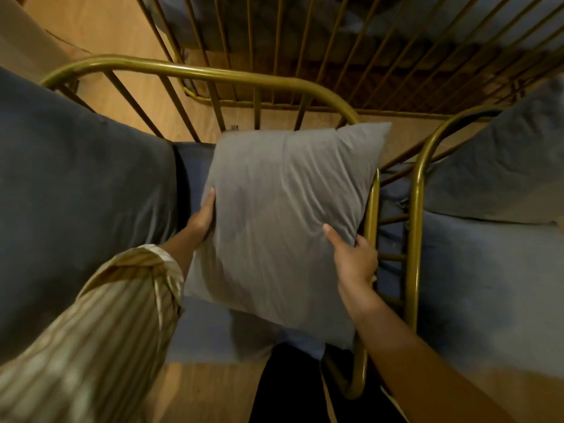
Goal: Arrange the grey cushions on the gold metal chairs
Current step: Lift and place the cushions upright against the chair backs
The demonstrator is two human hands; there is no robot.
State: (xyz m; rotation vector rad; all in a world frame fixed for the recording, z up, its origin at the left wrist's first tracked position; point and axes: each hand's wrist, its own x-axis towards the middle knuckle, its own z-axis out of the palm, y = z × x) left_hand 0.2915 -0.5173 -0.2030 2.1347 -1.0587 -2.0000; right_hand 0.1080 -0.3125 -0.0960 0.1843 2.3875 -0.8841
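No legible text, label, brand, number or sign appears anywhere in the head view.
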